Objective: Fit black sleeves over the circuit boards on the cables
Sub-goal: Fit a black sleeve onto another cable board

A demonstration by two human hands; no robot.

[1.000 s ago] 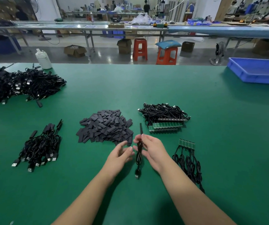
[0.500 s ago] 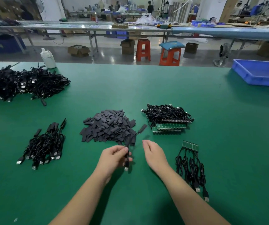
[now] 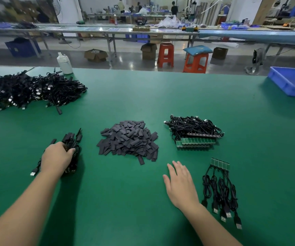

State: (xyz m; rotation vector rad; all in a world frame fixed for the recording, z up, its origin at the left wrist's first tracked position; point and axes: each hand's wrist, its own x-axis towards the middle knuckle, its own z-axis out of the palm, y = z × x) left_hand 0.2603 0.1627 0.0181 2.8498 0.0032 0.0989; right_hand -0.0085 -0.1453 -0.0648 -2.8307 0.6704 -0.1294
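- The green tabletop (image 3: pixel 178 96) carries several heaps: a big tangle of black cables (image 3: pixel 31 91) far to my left, with a white bottle (image 3: pixel 64 63) standing just behind it at the far edge.
- A blue tray (image 3: pixel 293 82) sits at the far right edge, well apart from everything else.
- Across the aisle stand two orange stools (image 3: pixel 195 62) and some cardboard boxes (image 3: pixel 95 55) on the floor.
- The pile of black sleeves (image 3: pixel 129 141) lies in the middle, between my two hands and a little farther from me.
- To the right of the sleeves is a bundle of cables (image 3: pixel 194 126) with a strip of green circuit boards (image 3: pixel 195 143) along its near side.
- Nearer me on the right, a row of five cables (image 3: pixel 221 190) lies spread out, their small boards (image 3: pixel 220 163) pointing away from me and the plugs toward me.
- My left hand (image 3: pixel 57 157) reaches out to the small heap of sleeved cables (image 3: pixel 72 144) on the left, fingers curled down over the top of it; I cannot tell if they actually grip a cable.
- My right hand (image 3: pixel 181 185) lies low over the bare tabletop, palm down, fingers straight and slightly spread, holding nothing, just beside the row of five cables without touching them.
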